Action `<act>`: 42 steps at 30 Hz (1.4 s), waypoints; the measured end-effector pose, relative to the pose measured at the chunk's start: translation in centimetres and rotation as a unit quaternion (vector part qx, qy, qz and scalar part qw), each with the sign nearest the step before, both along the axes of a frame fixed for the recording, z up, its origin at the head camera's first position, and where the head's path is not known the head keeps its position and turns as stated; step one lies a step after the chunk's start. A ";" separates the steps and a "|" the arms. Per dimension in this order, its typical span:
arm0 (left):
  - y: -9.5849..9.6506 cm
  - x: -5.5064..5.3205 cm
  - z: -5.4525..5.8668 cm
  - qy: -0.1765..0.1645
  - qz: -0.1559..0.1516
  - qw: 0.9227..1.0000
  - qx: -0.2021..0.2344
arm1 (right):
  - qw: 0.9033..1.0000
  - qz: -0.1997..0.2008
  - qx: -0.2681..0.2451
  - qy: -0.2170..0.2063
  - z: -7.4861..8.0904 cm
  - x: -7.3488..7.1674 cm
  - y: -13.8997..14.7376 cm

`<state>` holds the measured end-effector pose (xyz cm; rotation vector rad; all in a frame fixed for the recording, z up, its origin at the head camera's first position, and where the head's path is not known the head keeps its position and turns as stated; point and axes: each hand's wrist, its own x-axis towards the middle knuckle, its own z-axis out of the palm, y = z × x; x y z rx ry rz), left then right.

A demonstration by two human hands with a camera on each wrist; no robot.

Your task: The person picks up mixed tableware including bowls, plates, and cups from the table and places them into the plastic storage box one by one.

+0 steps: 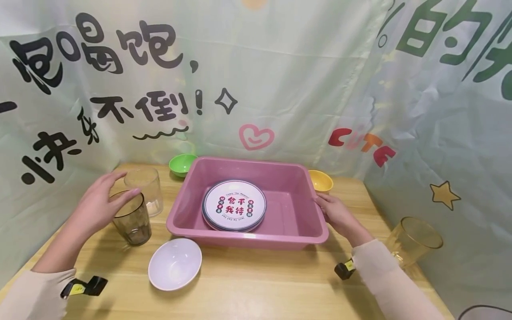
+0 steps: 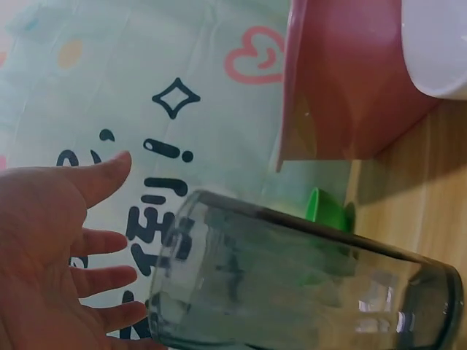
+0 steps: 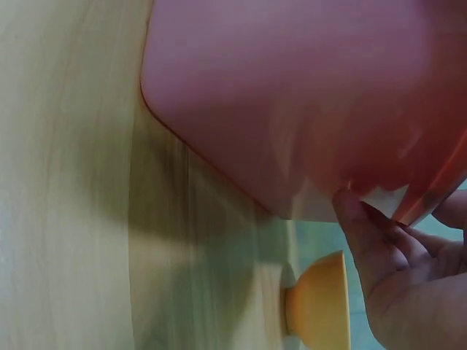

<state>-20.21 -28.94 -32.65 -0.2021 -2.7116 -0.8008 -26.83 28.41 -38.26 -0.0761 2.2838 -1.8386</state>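
Note:
My left hand (image 1: 100, 200) hovers at the mouth of a smoky grey drinking glass (image 1: 138, 229), thumb and fingers spread. In the left wrist view, the hand (image 2: 58, 255) is beside the rim of the glass (image 2: 306, 277) and holds nothing. A pink plastic basin (image 1: 300, 213) stands in the middle, with a stack of white plates (image 1: 234, 205) inside, the top one printed with red characters. My right hand (image 1: 338, 218) grips the basin's right rim, its fingers (image 3: 365, 233) against the outer wall below the lip.
A clear glass (image 1: 154, 191) stands behind the grey one. A white bowl (image 1: 175, 264) sits front left of the basin. Behind it are a green bowl (image 1: 182, 165) and a yellow bowl (image 1: 321, 181). An amber glass (image 1: 414, 242) stands at right. Printed curtains (image 1: 280, 80) enclose the table.

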 end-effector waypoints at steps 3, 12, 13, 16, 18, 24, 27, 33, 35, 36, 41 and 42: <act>-0.5 0.3 -0.6 0.000 -0.002 1.000 0.013 | 1.000 0.000 -0.011 0.002 -0.2 0.0 -0.1; -1.8 0.6 -1.8 -0.030 -0.014 0.999 0.044 | 1.000 -0.004 -0.013 -0.001 -0.2 0.1 -0.3; -1.9 0.6 -1.9 -0.036 -0.017 0.998 0.053 | 1.000 -0.003 -0.014 -0.001 -0.2 0.2 -0.3; -2.1 0.7 -2.3 -0.058 -0.030 0.993 0.093 | 1.000 -0.004 -0.016 -0.003 -0.2 0.3 -0.3; -2.3 0.7 -2.6 -0.066 -0.043 0.989 0.122 | 1.000 -0.004 -0.018 -0.004 -0.1 0.3 -0.2; -2.9 0.7 -3.9 -0.066 -0.072 0.981 0.165 | 1.000 -0.003 -0.020 -0.003 -0.2 0.2 -0.2; -3.1 0.5 -4.5 -0.070 -0.085 0.977 0.183 | 1.000 -0.002 -0.020 -0.001 -0.2 0.2 -0.2; -3.6 0.3 -5.6 -0.099 -0.096 0.968 0.209 | 1.000 0.001 -0.020 -0.001 -0.3 0.2 -0.2; -3.7 0.3 -5.9 -0.102 -0.097 0.968 0.208 | 1.000 0.000 -0.019 -0.001 -0.3 0.2 -0.2; -3.8 0.3 -6.1 -0.102 -0.097 0.969 0.206 | 1.000 0.001 -0.019 0.000 -0.3 0.2 -0.1; -4.0 0.4 -6.8 -0.099 -0.103 0.968 0.208 | 1.000 0.000 -0.017 0.002 -0.2 0.2 -0.1; -4.1 0.4 -6.9 -0.099 -0.102 0.968 0.206 | 1.000 0.000 -0.017 0.002 -0.2 0.2 -0.2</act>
